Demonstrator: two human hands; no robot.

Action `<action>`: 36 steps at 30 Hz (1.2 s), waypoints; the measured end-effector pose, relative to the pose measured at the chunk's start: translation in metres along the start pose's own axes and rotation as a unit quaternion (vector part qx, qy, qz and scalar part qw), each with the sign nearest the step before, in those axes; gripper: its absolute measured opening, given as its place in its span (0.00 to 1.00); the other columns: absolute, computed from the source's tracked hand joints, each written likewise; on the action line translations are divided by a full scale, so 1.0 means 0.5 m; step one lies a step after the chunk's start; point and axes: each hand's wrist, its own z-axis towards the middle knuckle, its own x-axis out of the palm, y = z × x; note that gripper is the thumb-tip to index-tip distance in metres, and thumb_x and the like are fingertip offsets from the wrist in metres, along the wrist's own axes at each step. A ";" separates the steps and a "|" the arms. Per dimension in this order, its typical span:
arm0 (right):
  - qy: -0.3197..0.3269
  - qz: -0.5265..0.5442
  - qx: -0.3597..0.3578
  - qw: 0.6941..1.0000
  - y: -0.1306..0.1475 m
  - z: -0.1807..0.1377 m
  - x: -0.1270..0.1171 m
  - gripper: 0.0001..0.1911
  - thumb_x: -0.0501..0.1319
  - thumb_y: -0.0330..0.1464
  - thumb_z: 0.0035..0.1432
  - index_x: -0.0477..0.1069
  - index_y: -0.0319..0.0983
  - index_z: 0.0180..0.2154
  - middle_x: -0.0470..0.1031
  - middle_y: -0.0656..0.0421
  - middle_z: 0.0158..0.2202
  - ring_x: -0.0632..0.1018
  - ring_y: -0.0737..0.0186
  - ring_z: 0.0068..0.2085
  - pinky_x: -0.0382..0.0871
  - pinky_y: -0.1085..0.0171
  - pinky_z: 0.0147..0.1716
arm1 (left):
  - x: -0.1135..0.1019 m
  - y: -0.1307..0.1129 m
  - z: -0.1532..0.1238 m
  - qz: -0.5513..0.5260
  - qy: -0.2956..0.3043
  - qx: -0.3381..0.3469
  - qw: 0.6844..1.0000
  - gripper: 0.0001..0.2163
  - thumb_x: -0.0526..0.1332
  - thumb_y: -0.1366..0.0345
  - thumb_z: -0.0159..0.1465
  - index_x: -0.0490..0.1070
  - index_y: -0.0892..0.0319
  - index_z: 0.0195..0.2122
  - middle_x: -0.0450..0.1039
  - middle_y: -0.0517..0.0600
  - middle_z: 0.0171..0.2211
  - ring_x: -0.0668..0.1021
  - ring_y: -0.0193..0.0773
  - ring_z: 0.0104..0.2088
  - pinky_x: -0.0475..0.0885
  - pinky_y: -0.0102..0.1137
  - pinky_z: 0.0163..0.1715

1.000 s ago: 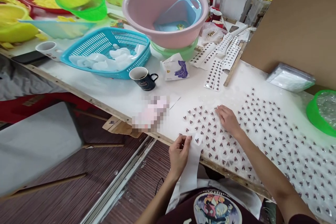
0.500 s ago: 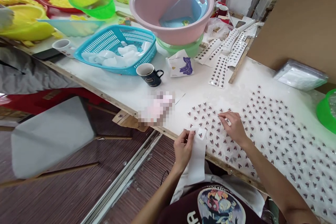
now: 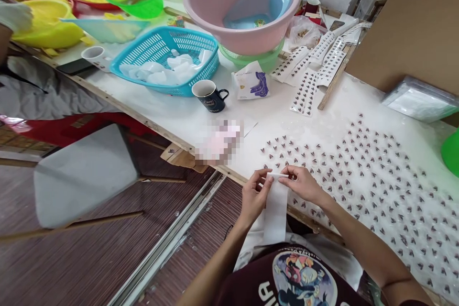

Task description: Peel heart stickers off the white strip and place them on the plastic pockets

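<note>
Paper strip (image 3: 275, 213), bent at its top, hangs beside the edge of the tabletop (image 3: 172, 117).
Probably light, limp and easily creased, it seems best pinched at its top corners, where left hand (image 3: 256, 194) and right hand (image 3: 302, 184) each hold it in a narrow grip; one strip in hand, one navy mug (image 3: 211, 102), one turquoise basket (image 3: 190, 87), one pink basin (image 3: 247, 41), printed pieces (image 3: 349, 185) too many to count.

A workshop; long worktable (image 3: 278, 117) spread with small printed pieces (image 3: 362, 197); blue basket (image 3: 201, 75).
</note>
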 end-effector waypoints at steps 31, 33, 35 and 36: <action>-0.154 -0.023 -0.133 0.979 0.012 0.006 0.014 0.05 0.61 0.34 0.63 0.71 0.45 0.42 0.74 0.56 0.40 0.74 0.56 0.43 0.68 0.56 0.46 | 0.014 0.004 0.004 0.043 -0.056 -0.007 0.997 0.18 0.61 0.51 0.65 0.70 0.59 0.25 0.64 0.43 0.21 0.63 0.31 0.22 0.59 0.26 0.23; -0.114 0.006 -0.105 0.988 0.016 0.017 0.024 0.16 0.62 0.33 0.61 0.66 0.45 0.51 0.74 0.57 0.42 0.75 0.57 0.44 0.68 0.56 0.47 | 0.014 0.006 0.004 0.047 -0.057 -0.006 0.997 0.18 0.61 0.50 0.65 0.69 0.59 0.25 0.63 0.43 0.21 0.63 0.31 0.22 0.59 0.26 0.23; -0.086 0.049 -0.085 0.991 0.021 0.026 0.033 0.22 0.62 0.32 0.60 0.59 0.45 0.54 0.75 0.59 0.39 0.76 0.58 0.43 0.68 0.56 0.47 | 0.012 0.006 0.004 0.053 -0.054 -0.006 0.997 0.19 0.61 0.48 0.65 0.68 0.58 0.25 0.63 0.43 0.21 0.64 0.32 0.22 0.59 0.26 0.23; -0.077 0.068 -0.080 0.991 0.024 0.029 0.037 0.23 0.62 0.31 0.59 0.58 0.45 0.54 0.74 0.60 0.37 0.76 0.58 0.42 0.69 0.56 0.46 | 0.012 0.005 0.004 0.058 -0.053 -0.004 0.997 0.19 0.60 0.48 0.65 0.68 0.58 0.25 0.63 0.43 0.21 0.64 0.32 0.23 0.60 0.26 0.23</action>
